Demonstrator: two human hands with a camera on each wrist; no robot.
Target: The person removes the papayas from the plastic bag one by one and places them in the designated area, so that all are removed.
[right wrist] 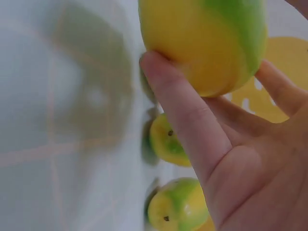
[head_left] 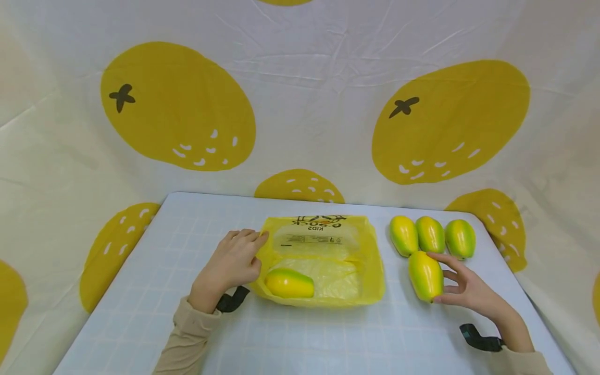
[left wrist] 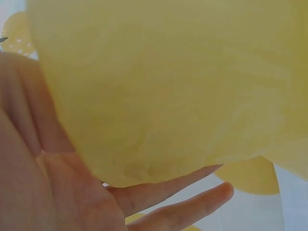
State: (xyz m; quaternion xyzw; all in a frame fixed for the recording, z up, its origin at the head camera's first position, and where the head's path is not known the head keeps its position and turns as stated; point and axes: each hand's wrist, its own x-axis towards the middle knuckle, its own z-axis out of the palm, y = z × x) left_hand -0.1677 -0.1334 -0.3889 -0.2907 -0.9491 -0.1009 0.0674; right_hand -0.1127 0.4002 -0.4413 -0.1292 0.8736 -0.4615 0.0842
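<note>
My right hand (head_left: pixel 473 291) grips a yellow-green mango (head_left: pixel 425 277), thumb at its near end and fingertips at its far end. In the right wrist view the mango (right wrist: pixel 207 43) is above a shadow on the tabletop. My left hand (head_left: pixel 234 260) rests at the left edge of a yellow plastic bag (head_left: pixel 375 281), which lies with its mouth spread. Two straight fingers (left wrist: pixel 187 209) show below the bag in the left wrist view; the bag hides the other fingertips there. Inside the bag's near left part lies another mango (head_left: pixel 289 284).
Three more mangoes (head_left: pixel 430 235) stand in a row at the table's back right, just beyond the held one. The pale checked table (head_left: pixel 290 344) meets a white curtain (head_left: pixel 309 104) with large yellow fruit prints. Black wrist straps (head_left: pixel 480 338) sit on both wrists.
</note>
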